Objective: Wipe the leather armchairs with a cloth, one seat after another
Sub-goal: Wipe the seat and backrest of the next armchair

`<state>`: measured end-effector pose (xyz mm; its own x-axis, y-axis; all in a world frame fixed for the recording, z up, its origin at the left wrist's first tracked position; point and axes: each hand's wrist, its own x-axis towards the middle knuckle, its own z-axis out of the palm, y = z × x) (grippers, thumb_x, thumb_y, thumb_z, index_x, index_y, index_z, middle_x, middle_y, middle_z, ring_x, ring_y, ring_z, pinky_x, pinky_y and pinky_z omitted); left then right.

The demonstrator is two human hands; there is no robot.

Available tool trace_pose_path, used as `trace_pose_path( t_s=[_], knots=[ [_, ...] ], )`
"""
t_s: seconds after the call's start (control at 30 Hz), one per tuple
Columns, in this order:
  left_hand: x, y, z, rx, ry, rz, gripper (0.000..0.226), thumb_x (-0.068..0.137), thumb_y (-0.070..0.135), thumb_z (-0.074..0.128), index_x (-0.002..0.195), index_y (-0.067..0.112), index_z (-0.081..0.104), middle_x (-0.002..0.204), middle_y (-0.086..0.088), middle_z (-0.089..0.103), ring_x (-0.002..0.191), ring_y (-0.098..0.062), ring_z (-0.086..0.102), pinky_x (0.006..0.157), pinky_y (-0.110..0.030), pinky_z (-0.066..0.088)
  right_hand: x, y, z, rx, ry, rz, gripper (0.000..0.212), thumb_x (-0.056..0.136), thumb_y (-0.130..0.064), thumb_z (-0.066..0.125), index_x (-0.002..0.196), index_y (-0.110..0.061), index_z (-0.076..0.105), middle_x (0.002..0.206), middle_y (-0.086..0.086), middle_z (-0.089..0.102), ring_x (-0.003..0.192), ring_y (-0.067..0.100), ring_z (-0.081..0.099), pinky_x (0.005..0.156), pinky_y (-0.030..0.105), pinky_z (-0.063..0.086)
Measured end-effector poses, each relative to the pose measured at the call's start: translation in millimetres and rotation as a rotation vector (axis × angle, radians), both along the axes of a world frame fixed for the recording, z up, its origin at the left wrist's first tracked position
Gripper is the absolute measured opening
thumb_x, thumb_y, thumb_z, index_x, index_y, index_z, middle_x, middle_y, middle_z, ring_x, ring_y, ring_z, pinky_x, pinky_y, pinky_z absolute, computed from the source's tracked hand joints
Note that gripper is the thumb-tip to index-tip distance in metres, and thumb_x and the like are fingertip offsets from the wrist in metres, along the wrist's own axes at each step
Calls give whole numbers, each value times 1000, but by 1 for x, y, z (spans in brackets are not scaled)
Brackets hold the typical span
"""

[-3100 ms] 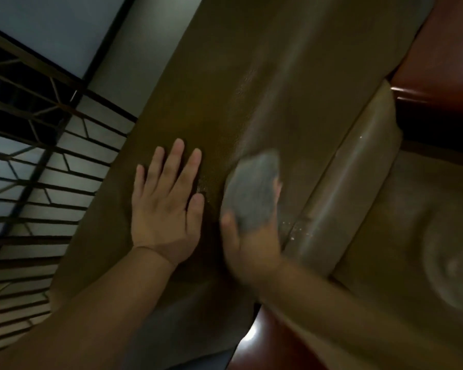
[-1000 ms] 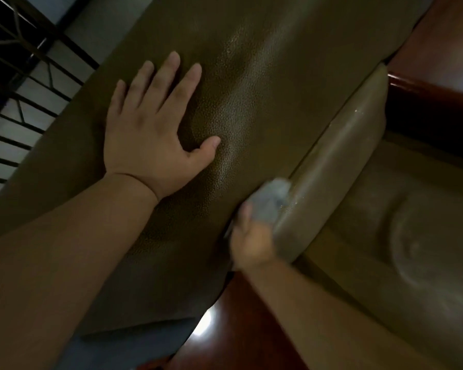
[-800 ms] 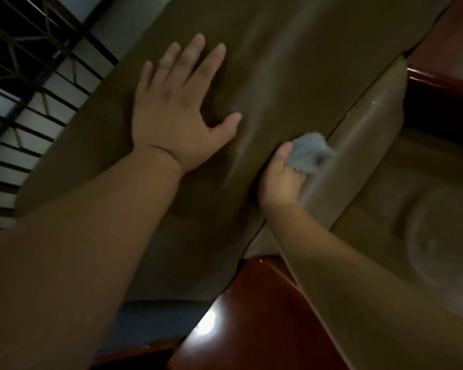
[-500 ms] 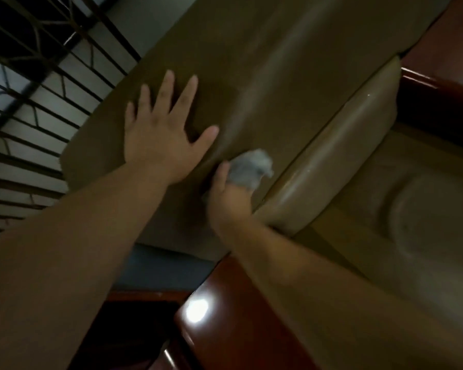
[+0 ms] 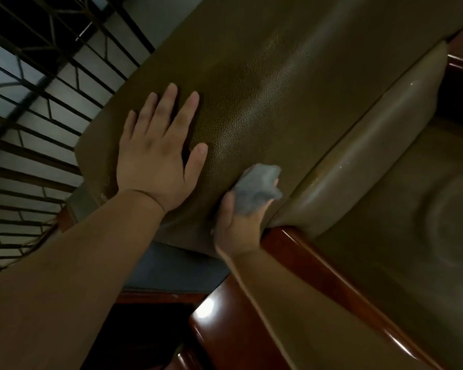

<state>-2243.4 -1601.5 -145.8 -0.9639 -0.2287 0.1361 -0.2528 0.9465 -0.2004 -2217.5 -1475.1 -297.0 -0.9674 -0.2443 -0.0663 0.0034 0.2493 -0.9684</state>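
Wiping in progress on the backrest of an olive-brown leather armchair, low at the corner beside the rounded bolster. Left hand laid flat on the leather, fingers straight and spread, apparently bracing the cushion. Right hand closed around a bunched grey cloth, pressed against the backrest just beside the seam with the bolster. Judged to be mid-pass on this one chair; seat cushion at right, with a shallow round dimple, probably next. Next move likely to call for firm, even pressure along the seam, with the cloth worked into the groove where dust would collect. Leather pebbled in grain, matt on the backrest, smoother and glossier on the bolster, with a few pale specks visible. Armrest of lacquered red-brown wood, hard and reflective. Dark metal grille over pale panels at left. Cloth soft, crumpled, of no definite shape.
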Motion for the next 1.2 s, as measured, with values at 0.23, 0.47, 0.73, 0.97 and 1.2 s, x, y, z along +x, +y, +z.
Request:
trace_pose_path(
  t_s=[0.23, 0.47, 0.73, 0.97, 1.2],
  knots=[
    [1, 1, -2, 1, 26, -3, 71, 103, 64, 27, 167, 37, 12, 175, -4, 15, 160, -32, 16, 128, -59, 15, -60, 22, -40, 14, -449, -211, 107, 89, -86, 11, 166, -11, 12, 172, 13, 9, 158, 19, 7, 128, 31, 1],
    [0, 2, -3, 3, 30, -6, 70, 104, 62, 27, 167, 36, 14, 175, -4, 17, 160, -33, 18, 128, -58, 15, 49, -6, -12, -98, -650, -103, 66, 110, -55, 20, 147, -6, 45, 136, 8, 56, 139, 28, 44, 122, 22, 20],
    [3, 7, -2, -37, 33, 79, 76, 101, 70, 23, 166, 35, 10, 175, -3, 16, 161, -32, 14, 127, -65, 6, -47, 3, -1, -46, -496, -366, 104, 91, -81, 18, 165, -9, 3, 172, 19, 1, 159, 29, 5, 129, 46, 5],
    [38, -1, 16, 101, -74, 358, 81, 95, 83, 13, 165, 44, -2, 176, -7, 7, 162, -32, 9, 128, -60, 13, 45, -29, 25, -158, -858, -148, 126, 74, -100, 11, 158, -10, 36, 157, 15, 46, 143, 31, 45, 122, 45, 32],
    [75, -34, 13, 146, -5, 115, 63, 108, 61, 18, 167, 39, 15, 175, -1, 16, 162, -24, 13, 131, -49, 12, 50, -39, 60, 22, -42, 166, 102, 94, -74, -10, 164, -2, 5, 168, 28, -13, 153, 44, -26, 117, 46, -32]
  ],
)
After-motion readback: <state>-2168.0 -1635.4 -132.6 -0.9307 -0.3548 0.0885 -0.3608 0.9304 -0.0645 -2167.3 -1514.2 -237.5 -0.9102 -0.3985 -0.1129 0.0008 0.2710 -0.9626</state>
